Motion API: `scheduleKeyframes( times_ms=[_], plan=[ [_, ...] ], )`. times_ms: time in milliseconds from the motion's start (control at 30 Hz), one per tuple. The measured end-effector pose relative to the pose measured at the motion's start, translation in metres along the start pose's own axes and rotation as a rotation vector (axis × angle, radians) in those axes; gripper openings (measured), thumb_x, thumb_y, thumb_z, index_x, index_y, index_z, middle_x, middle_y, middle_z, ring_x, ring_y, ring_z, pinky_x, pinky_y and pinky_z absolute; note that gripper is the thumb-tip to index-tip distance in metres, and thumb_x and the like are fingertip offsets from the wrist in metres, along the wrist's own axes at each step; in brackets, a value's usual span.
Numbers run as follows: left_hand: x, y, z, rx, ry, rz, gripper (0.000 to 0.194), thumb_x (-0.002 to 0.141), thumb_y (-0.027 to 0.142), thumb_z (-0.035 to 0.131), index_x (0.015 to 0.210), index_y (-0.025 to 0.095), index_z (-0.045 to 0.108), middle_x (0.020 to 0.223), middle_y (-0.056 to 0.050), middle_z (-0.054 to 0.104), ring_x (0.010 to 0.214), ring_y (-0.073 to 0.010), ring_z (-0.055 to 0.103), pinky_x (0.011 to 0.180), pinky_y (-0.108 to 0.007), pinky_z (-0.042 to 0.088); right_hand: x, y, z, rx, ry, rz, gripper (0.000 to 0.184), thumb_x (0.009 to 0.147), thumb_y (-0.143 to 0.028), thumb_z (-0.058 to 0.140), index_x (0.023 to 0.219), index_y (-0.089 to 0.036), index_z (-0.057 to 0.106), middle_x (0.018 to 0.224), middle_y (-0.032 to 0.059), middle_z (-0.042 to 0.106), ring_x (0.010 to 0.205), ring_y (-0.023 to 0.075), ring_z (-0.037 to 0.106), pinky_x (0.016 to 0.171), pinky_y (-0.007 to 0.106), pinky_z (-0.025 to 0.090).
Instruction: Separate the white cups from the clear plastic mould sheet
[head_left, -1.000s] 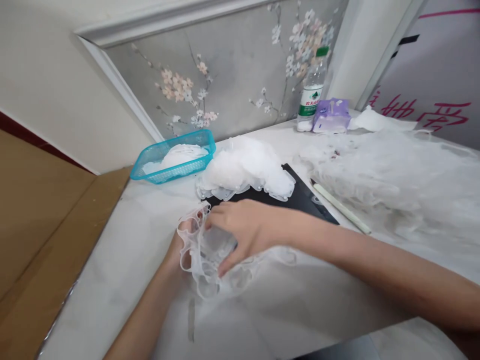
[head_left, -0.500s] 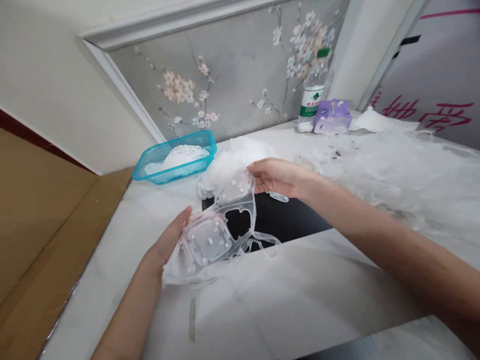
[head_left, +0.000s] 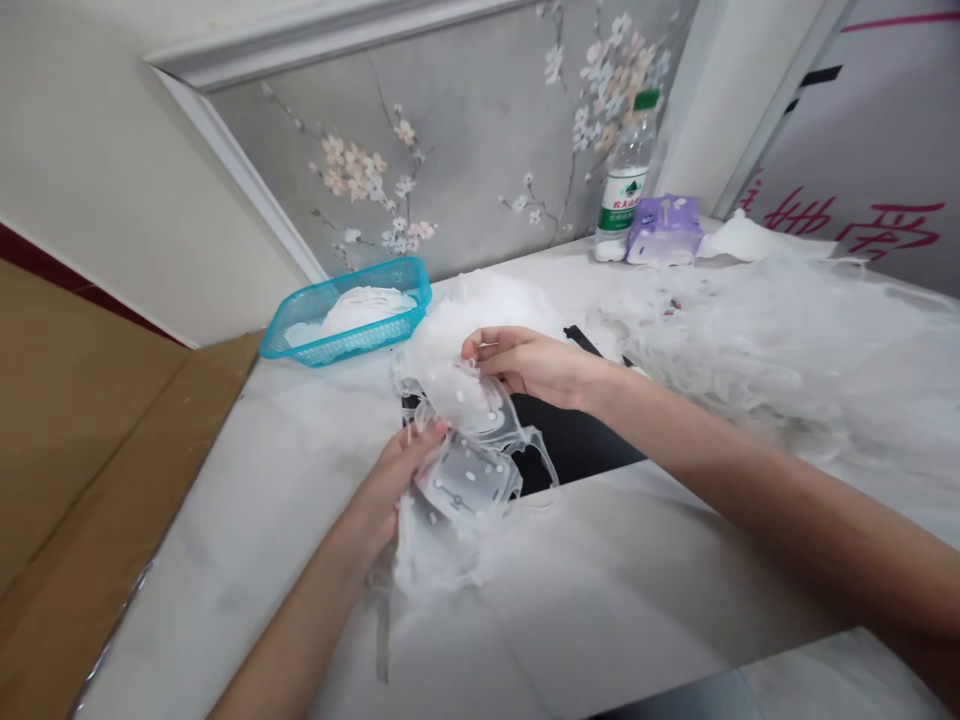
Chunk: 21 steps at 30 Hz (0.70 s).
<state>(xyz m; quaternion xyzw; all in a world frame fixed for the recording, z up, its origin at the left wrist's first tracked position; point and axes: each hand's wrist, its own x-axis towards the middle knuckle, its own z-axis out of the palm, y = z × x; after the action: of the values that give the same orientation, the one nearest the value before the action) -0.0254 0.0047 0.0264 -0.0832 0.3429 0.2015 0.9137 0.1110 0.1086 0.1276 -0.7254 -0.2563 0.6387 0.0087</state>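
White translucent pieces [head_left: 471,474] bunch between hands [head_left: 396,468] [head_left: 525,362] now closer together.

The right grip [head_left: 532,368] is now reaching farther forward than at first, to the white pile [head_left: 517,300], and is uncovering part of the black sheet [head_left: 577,440]. The left grip [head_left: 397,478], lower a moment ago, is closing in toward it, and the clear film's panels [head_left: 469,475], previously spreading apart, are bunching closer together.
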Motion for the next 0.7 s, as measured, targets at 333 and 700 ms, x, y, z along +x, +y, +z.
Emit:
scheduleKeyframes(
  times_ms=[333, 700],
  plan=[
    [0.0, -0.004, 0.001, -0.132, 0.032, 0.052, 0.032, 0.055, 0.037, 0.078, 0.072, 0.016, 0.062, 0.063, 0.001, 0.062, 0.056, -0.012, 0.058, 0.054, -0.021, 0.046, 0.0, 0.009, -0.001, -0.802, -0.068, -0.415, 0.021, 0.077, -0.031, 0.062, 0.09, -0.014, 0.06, 0.091, 0.0035, 0.062, 0.078, 0.0119, 0.055, 0.067, 0.022, 0.042],
    [0.007, -0.012, -0.001, 0.002, 0.007, 0.248, 0.031, 0.064, 0.031, 0.077, 0.084, 0.017, 0.058, 0.075, 0.002, 0.064, 0.066, -0.01, 0.06, 0.063, -0.019, 0.047, -0.003, 0.007, 0.016, -1.062, -0.235, -0.362, 0.018, 0.08, -0.01, 0.052, 0.082, -0.007, 0.07, 0.075, 0.0063, 0.066, 0.064, 0.0109, 0.053, 0.062, 0.022, 0.039]
  ],
)
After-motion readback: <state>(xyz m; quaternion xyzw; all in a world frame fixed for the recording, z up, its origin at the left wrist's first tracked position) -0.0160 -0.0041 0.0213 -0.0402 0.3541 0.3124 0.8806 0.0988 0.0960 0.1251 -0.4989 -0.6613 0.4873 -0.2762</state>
